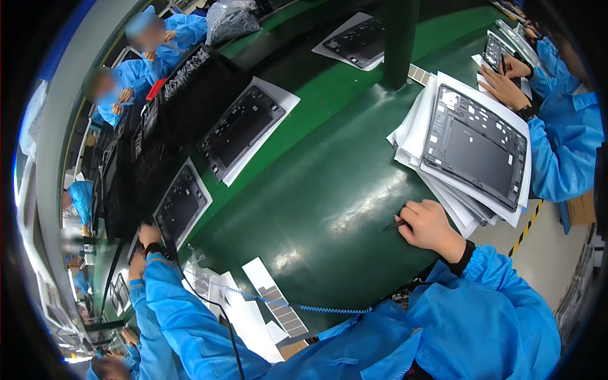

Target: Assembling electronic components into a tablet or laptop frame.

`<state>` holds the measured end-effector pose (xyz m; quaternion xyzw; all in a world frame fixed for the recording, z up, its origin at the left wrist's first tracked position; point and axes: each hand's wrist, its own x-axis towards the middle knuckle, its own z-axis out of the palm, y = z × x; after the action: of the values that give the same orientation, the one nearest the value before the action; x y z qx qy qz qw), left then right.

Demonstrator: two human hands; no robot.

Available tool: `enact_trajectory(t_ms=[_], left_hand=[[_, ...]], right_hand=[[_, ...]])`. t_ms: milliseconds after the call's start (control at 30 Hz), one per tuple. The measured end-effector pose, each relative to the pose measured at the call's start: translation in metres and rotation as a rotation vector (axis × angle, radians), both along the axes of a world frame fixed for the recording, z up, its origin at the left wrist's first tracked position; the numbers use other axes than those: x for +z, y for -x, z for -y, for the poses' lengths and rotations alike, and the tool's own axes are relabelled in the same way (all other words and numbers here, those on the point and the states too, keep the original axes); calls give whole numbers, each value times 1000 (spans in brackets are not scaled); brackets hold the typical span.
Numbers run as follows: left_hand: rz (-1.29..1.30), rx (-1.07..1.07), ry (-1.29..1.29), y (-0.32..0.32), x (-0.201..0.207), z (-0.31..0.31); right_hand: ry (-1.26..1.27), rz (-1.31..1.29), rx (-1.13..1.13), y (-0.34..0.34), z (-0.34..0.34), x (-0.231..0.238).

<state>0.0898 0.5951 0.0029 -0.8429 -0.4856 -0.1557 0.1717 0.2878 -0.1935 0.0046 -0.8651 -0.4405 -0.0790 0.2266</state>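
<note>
My left hand, black band at the wrist, reaches to the far left, beside the near corner of a black tablet housing on a white sheet. Its fingers are too small and partly hidden to read. My right hand rests on the green table, its fingers curled round a thin dark pen-like tool. Just beyond it, to the right, stands a stack of black housings interleaved with white sheets; the top housing carries small white patches.
More housings lie on the green surface beyond, near a dark green post. Sticker strips and a blue coiled cord lie near me. A co-worker's hands work at right; another person's hand is beside my left.
</note>
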Motion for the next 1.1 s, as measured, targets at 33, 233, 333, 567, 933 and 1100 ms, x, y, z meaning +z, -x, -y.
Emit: enact_trajectory(t_ms=[33, 233, 333, 567, 933, 1100], left_hand=[[-569, -141, -64, -9, 18, 1], [178, -172, 842, -200, 18, 160], [-102, -153, 464, -223, -30, 150], [-566, -357, 171, -224, -21, 151], [1012, -311, 960, -82, 50, 371], [951, -177, 819, -26, 28, 532]], right_hand=[[4, 0, 10, 1, -1, 2], [16, -15, 27, -2, -3, 5], [-25, -21, 61, -5, -4, 4], [-91, -35, 89, -4, 6, -4], [-689, -351, 67, -2, 20, 7], [-958, -268, 55, 13, 43, 16]])
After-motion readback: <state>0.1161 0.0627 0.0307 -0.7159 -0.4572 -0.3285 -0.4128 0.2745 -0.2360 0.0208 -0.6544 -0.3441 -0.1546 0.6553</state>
